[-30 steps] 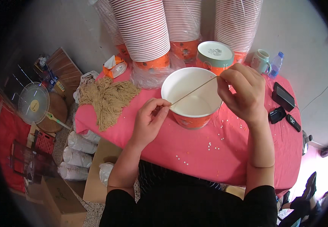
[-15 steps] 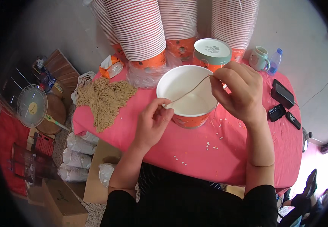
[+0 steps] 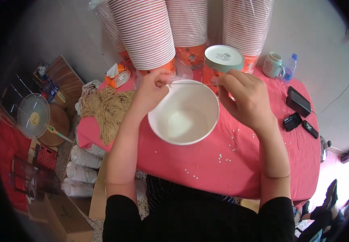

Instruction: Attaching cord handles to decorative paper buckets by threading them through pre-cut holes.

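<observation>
A tan cord [image 3: 192,84] runs straight between my two hands, across the far rim of a white-lined paper bucket [image 3: 162,117]. The bucket is tipped so its mouth faces me, and its inside looks bare. My left hand [image 3: 152,90] pinches one end of the cord at the rim's far left. With closed fingers, my right hand [image 3: 247,97] grips the other end just beyond the rim's right side. A small loop of cord shows above the right fingertips. Left of the bucket lies a loose bundle of tan cords [image 3: 106,107].
Tall stacks of orange-and-white buckets [image 3: 146,36] stand along the back, beside an orange tub with a pale top [image 3: 224,56]. A mug [image 3: 272,64], a plastic bottle [image 3: 290,67] and a black case [image 3: 298,101] are at the right. Small white discs [image 3: 222,158] dot the pink tablecloth [image 3: 174,161].
My left hand has moved up and away from me to the far rim. The bucket has shifted left and tipped toward me. The cord, slack before, is now drawn straight.
</observation>
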Motion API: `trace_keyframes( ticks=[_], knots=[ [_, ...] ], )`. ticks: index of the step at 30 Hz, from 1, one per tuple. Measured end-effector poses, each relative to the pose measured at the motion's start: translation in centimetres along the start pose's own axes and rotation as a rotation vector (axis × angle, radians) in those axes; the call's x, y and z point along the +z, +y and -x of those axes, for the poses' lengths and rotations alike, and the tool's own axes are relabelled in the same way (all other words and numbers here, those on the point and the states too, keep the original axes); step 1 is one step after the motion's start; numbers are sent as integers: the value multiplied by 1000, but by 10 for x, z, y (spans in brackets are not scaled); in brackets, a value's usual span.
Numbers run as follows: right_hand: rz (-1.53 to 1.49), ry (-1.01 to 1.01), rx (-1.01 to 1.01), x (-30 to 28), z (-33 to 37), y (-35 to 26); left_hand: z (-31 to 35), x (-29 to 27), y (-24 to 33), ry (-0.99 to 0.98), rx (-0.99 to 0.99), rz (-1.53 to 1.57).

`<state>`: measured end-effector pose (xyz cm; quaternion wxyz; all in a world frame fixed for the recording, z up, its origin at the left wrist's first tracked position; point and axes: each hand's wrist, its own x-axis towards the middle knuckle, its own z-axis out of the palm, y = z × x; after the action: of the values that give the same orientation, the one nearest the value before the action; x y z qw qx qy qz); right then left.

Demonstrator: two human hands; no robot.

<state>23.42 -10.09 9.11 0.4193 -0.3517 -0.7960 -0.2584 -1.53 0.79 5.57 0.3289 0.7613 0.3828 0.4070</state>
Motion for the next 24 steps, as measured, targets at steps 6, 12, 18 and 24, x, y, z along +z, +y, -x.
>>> trace_keyframes(
  ticks=[6,12,18,24],
  knots=[
    [-68,18,104,-3,-1,4,-38,-4,-15,-63,166,-215],
    [-516,-69,372,1,-2,-8,-6,5,15,214,110,53],
    [-1452,-137,741,7,-3,-20,87,38,68,-108,67,564],
    [-1393,-133,678,14,1,-18,110,53,63,-235,-87,647]
  ],
)
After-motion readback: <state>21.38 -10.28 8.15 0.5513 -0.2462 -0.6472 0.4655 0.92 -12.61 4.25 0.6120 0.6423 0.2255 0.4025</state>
